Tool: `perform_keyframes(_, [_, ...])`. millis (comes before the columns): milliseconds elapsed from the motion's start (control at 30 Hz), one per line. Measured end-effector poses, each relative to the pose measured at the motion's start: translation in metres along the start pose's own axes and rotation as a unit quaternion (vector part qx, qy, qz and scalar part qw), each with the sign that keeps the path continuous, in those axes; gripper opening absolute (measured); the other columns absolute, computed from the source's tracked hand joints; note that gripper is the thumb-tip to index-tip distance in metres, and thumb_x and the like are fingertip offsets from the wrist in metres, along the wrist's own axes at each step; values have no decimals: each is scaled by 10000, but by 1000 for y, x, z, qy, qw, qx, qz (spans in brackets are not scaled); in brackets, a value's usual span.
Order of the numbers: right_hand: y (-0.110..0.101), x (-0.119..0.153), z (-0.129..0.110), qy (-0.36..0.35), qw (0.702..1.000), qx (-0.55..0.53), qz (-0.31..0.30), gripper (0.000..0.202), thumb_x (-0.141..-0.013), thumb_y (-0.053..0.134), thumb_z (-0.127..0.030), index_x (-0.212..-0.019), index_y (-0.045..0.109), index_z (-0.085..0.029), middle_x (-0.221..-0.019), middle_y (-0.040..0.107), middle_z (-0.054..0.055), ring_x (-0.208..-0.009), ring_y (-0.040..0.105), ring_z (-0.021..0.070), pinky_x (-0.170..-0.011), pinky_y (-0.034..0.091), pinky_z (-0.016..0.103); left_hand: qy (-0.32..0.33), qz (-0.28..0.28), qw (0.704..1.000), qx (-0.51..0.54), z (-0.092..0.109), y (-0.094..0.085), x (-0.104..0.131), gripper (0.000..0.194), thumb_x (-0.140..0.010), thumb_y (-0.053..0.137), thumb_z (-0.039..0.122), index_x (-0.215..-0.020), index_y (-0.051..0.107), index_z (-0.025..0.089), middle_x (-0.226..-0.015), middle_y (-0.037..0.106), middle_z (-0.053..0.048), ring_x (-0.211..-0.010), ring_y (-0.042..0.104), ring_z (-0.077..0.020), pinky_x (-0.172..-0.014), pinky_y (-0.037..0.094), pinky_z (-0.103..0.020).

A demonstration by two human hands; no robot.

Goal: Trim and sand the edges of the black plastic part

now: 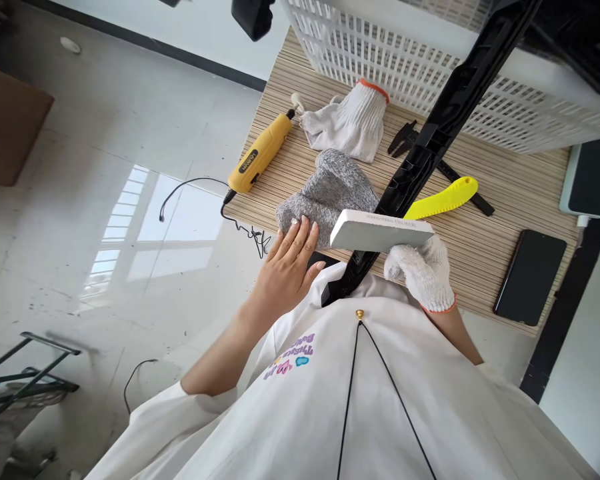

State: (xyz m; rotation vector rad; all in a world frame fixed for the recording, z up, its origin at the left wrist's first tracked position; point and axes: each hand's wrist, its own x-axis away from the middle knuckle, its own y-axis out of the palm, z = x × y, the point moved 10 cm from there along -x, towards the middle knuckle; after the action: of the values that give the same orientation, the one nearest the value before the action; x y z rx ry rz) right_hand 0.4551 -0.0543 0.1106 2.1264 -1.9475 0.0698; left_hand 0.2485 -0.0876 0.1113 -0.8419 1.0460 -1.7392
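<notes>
A white block (380,230) is gripped in the gloved right hand (423,272) and held against a long black rail (430,143) that runs from the white shirt up across the counter (500,200). The bare left hand (290,263) lies released, fingers spread, on a grey glove (330,193) at the counter's near edge.

The rail appears to be steadied only by the body and the block, so a sideways slip could be expected under any hard push. A yellow-handled tool (443,198) lying just beside the rail could then be knocked along the counter. The grey glove overhangs the edge and might be dragged off by the left hand. The cord of the yellow rotary tool (260,157) dangles over the edge, where it could be snagged. A black phone (530,277) lies near the right-hand edge.
</notes>
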Motion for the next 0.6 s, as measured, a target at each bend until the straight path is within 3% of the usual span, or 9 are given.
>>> perform_keyframes(167, [3,-1,4,21,1000,-6,-13,249,-826,729,-490,-929,660,-275,-545,592,-61,-424,530,130,-366,422,245,38,28,997,66,14,2,-52,700,-1010,349,533,-1592,252,156,-1669,229,-162,-1560,161,-350,-1266,105,-569])
perform_keyframes(267, [4,0,4,32,999,-15,-13,309,-799,746,-522,-946,653,-267,-536,584,-60,-416,514,129,-366,428,249,95,5,989,117,28,-1,-80,722,-1002,343,543,-1602,215,162,-1680,199,-152,-1565,103,-373,-1258,48,-601])
perform_keyframes(333, [5,0,4,42,999,-25,-13,330,-795,742,-535,-959,646,-266,-511,572,-66,-384,484,122,-350,410,245,138,-22,977,164,40,-8,-84,704,-999,347,538,-1610,198,223,-1691,190,-95,-1572,86,-351,-1275,11,-573])
perform_keyframes(400, [7,-1,4,60,997,-38,-13,361,-803,714,-568,-984,635,-266,-478,554,-75,-344,450,117,-321,372,238,187,-54,955,223,57,-16,-78,660,-993,375,516,-1597,248,281,-1676,255,-44,-1564,168,-324,-1301,88,-502])
perform_keyframes(467, [9,-2,6,79,995,-52,-15,391,-820,664,-615,-990,626,-264,-450,540,-79,-317,432,116,-304,343,234,219,-74,935,271,75,-21,-71,605,-976,446,472,-1544,371,277,-1615,392,-55,-1509,324,-329,-1269,272,-469])
perform_keyframes(533, [11,-5,7,92,993,-69,-25,399,-829,626,-641,-954,626,-262,-436,543,-73,-305,427,118,-301,339,236,210,-57,933,287,84,-24,-73,557,-960,507,416,-1481,454,225,-1552,477,-98,-1463,403,-336,-1223,357,-483])
perform_keyframes(600, [10,-8,4,84,992,-91,-30,375,-813,639,-631,-888,622,-264,-429,549,-68,-304,425,120,-301,343,238,185,-8,936,300,88,-26,-86,527,-960,526,377,-1451,469,195,-1535,486,-126,-1467,398,-324,-1228,335,-492])
